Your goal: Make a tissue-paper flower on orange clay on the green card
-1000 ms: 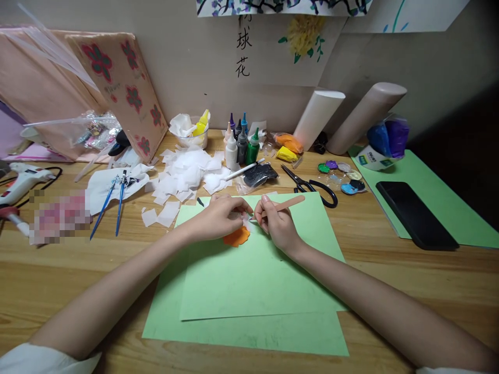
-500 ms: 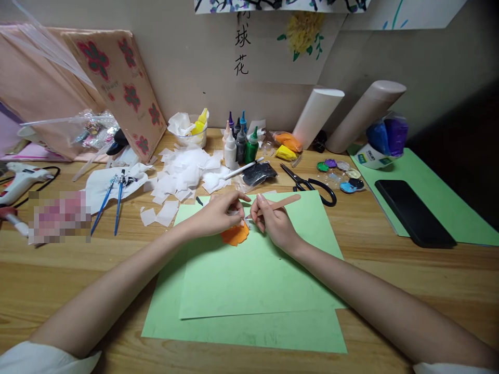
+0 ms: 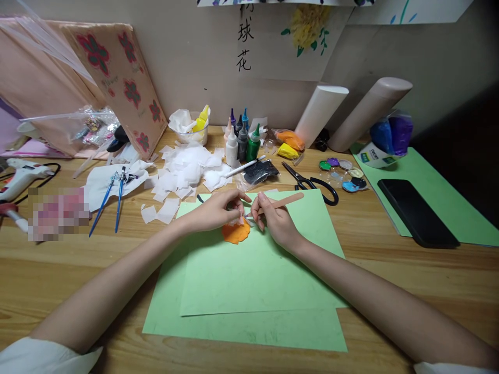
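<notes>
My right hand (image 3: 277, 221) is closed around a flat wooden craft stick (image 3: 290, 200), held like a pencil with its upper end slanting up to the right. Opposite it, my left hand (image 3: 218, 210) has its fingers bent into a pinch over some small whitish bits, too small and covered to name. Just under those left fingers lies a flat orange piece with a scalloped edge (image 3: 236, 234), its upper part hidden. Both hands rest above stacked green paper sheets (image 3: 257, 280), their fingertips nearly meeting.
Torn white paper pieces (image 3: 181, 169) lie behind my left hand. Small paint bottles (image 3: 242, 143), black scissors (image 3: 307, 182) and a packet of black material (image 3: 261, 171) stand or lie beyond. A phone (image 3: 417, 213) is at right; paintbrushes (image 3: 119, 205) and a glue gun (image 3: 23, 176) at left.
The view has shifted slightly. My left fingers have moved a little over the orange piece, and more of its upper part shows. The craft stick stays in my right hand.
</notes>
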Motion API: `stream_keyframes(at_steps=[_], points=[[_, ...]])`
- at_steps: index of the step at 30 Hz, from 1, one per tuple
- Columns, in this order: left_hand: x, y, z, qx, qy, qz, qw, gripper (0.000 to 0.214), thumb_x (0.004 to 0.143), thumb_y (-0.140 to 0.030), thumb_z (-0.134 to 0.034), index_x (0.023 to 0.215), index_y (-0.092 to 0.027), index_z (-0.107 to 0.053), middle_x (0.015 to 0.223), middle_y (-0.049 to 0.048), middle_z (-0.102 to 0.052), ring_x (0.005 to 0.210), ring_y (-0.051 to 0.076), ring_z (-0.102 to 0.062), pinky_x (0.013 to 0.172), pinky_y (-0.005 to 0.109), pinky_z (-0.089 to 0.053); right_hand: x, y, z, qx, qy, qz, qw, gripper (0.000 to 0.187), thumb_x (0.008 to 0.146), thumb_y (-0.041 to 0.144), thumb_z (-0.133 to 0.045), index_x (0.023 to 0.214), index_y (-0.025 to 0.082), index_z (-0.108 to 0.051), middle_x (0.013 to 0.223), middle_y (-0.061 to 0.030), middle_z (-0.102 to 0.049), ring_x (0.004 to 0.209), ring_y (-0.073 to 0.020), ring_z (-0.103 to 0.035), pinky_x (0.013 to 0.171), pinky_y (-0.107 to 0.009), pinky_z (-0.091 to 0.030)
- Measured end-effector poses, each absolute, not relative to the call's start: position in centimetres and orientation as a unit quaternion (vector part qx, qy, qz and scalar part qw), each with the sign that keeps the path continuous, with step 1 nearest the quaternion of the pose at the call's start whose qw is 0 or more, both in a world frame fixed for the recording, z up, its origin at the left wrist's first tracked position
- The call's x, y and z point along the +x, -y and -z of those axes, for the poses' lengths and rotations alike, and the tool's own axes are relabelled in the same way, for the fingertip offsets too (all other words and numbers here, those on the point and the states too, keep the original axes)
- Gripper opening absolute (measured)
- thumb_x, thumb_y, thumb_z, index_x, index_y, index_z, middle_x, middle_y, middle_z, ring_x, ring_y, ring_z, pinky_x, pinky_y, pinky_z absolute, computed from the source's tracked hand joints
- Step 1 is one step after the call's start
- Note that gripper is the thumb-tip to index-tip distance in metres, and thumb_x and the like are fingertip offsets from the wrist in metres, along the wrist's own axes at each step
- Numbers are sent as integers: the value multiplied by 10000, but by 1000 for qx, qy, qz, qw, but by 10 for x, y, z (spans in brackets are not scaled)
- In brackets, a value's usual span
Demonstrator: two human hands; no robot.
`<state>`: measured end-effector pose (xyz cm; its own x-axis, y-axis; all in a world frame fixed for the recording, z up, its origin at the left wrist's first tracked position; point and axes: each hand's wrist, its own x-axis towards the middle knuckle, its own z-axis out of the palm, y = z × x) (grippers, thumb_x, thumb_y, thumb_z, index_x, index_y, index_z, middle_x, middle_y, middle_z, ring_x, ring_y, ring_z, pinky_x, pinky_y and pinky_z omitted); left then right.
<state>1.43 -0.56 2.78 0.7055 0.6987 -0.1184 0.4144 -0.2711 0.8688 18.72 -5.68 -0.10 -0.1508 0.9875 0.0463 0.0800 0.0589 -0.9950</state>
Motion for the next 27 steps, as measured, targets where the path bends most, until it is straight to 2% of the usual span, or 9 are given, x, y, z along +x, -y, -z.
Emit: stream_keyframes(at_steps=[11, 19, 27], points=[[18, 9, -34, 849, -364, -118, 363, 177, 751, -174, -486, 881, -166, -606, 805, 12, -615, 741, 150, -536, 667, 264, -407, 187, 57, -1, -457, 577, -497, 460, 504, 961, 487, -307, 601, 177, -475, 462, 49, -383, 418, -84, -383, 465, -229, -316], [19, 13, -33, 889, -343, -113, 282, 121, 740, -160, -485, 811, -169, -583, 808, 9, -629, 777, 169, -546, 727, 292, -381, 187, 58, -1, -461, 576, -493, 461, 512, 956, 502, -305, 597, 176, -472, 486, 41, -402, 430, -84, -391, 471, -231, -323], [20, 11, -34, 872, -366, -126, 299, 155, 752, -138, -450, 782, -165, -600, 754, 12, -616, 703, 156, -530, 669, 281, -383, 187, 58, 0, -470, 570, -486, 466, 524, 943, 536, -302, 600, 180, -476, 478, 36, -402, 424, -91, -388, 461, -237, -321]])
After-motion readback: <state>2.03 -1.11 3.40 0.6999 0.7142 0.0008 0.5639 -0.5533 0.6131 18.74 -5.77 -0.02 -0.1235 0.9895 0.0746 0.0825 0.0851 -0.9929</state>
